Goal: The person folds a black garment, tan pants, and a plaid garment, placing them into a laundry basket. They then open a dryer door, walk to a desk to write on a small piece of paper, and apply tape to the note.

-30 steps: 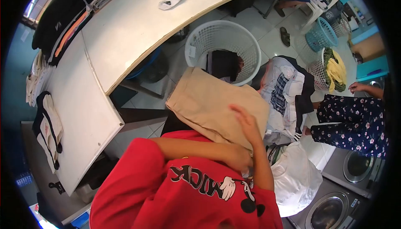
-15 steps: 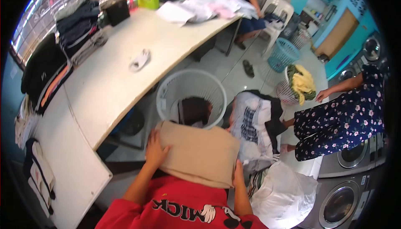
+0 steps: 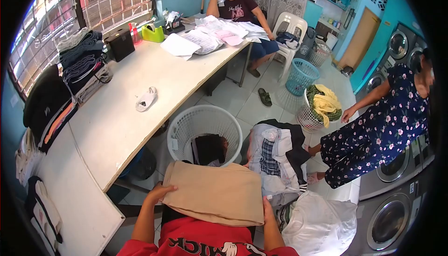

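A folded beige garment (image 3: 214,193) is stretched between my hands, level in front of my red shirt; its exact kind is hard to make out. My left hand (image 3: 160,193) grips its left edge, thumb on top and the other fingers hidden below. At the lower right corner, my right hand (image 3: 269,212) holds the other edge, most of its fingers out of sight. Just beyond the garment stands a white laundry basket (image 3: 205,113) with dark clothes (image 3: 210,148) at the bottom. To its right lies a heap of white, plaid and black clothes (image 3: 276,155).
A long white table (image 3: 112,130) on the left bears folded stacks (image 3: 81,57), a small white item (image 3: 146,99) and papers (image 3: 205,41). One person (image 3: 238,10) sits behind it; another (image 3: 373,130) stands right near washing machines (image 3: 387,221). A white bundle (image 3: 319,223) lies close right.
My view has tilted up, bringing more of the room into sight. The beige garment stays in both hands, lower in view and more level. The standing person remains at the right.
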`<action>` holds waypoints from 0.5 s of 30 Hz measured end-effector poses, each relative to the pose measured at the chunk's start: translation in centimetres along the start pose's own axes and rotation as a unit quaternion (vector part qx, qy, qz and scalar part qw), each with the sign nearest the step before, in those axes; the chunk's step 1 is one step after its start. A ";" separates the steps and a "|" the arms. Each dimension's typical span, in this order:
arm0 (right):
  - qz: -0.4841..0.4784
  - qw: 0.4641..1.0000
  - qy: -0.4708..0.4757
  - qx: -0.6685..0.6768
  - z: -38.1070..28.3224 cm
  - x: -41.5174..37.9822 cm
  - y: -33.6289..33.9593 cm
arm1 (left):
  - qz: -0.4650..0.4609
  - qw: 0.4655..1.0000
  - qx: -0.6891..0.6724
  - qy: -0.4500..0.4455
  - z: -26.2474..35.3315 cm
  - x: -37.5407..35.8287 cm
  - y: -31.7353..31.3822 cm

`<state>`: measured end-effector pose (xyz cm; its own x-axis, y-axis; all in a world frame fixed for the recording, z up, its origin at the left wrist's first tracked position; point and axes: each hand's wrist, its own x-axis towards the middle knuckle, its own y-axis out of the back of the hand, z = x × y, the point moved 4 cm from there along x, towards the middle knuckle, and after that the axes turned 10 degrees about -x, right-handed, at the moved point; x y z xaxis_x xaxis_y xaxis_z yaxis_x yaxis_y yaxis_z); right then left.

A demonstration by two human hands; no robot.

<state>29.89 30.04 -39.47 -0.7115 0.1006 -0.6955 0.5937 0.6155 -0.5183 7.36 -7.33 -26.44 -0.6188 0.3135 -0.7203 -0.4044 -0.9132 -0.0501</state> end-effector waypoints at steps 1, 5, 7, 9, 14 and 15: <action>-0.001 1.000 0.011 0.012 0.0 0.1 -0.1 | 0.036 0.999 -0.012 -0.023 -0.6 0.7 0.6; -0.020 1.000 0.019 -0.006 -1.5 -0.6 -0.5 | 0.045 0.992 -0.088 -0.074 -2.0 2.5 2.0; -0.015 0.999 0.032 -0.013 -3.9 -2.1 -2.5 | 0.025 0.992 -0.098 -0.076 0.6 0.8 1.0; -0.016 0.994 0.077 -0.078 -7.5 -4.6 -7.0 | 0.005 0.991 -0.107 -0.076 3.0 0.5 0.1; -0.027 0.963 0.188 -0.193 -10.4 -5.5 -17.2 | 0.142 0.878 0.313 -0.333 11.8 -1.2 -4.3; -0.028 0.954 0.209 -0.212 -10.1 -5.3 -19.1 | 0.157 0.858 0.336 -0.355 13.4 -2.5 -6.2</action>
<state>18.48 25.68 -20.87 -0.8781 0.3063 -0.3676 0.4078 0.8809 -0.2403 2.38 1.03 -15.02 -0.9261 0.3771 -0.0114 -0.2931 -0.7001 0.6511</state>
